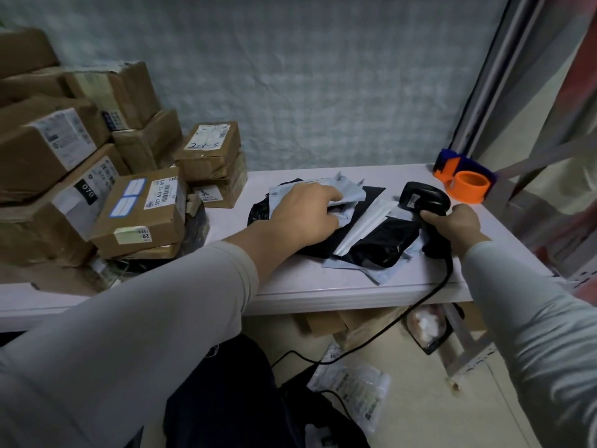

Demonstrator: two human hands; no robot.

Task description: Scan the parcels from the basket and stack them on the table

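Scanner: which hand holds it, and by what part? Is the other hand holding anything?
The right hand grips the scanner by its handle. The left hand pinches the grey mailer near its right end.

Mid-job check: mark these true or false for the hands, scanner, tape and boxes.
1. The right hand grips the black handheld barcode scanner. True.
2. The left hand hangs free in the air. False: it grips a grey plastic mailer bag lying on the white table.
3. The orange tape dispenser sits at the table's far right corner. True.
4. The brown cardboard boxes are stacked on the right. False: they are on the left.
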